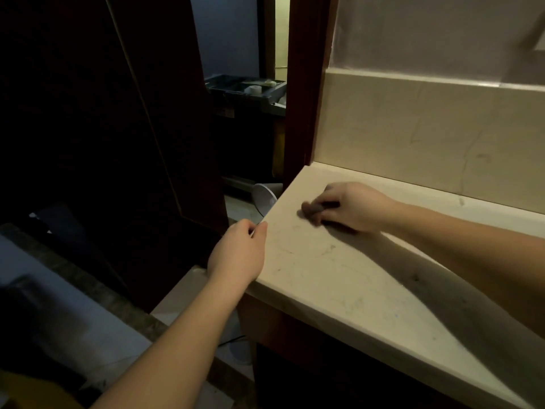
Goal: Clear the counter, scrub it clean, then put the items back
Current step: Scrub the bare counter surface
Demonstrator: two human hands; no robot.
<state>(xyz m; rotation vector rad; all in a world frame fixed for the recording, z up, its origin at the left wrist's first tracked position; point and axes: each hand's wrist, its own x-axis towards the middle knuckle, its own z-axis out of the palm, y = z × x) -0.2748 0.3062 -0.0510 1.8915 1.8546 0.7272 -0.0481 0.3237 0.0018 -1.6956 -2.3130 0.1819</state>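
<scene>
Scrubbing the pale cream stone surface (339, 276), we press a small dark scrub pad (312, 209) at its eleven o'clock corner, our right hand (351, 206) curled round it. Our left hand (239, 255) hooks loosely curled fingers over the nine o'clock edge, holding nothing. Pushing further could, we judge, sweep grime off that edge. Beyond stand a dark wooden door (103, 113) and a grey tray (244, 87).

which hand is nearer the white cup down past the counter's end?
Left. The left hand rests at the counter end edge, just this side of the white cup. The right hand is further along the counter, gripping a dark scrubber.
</scene>
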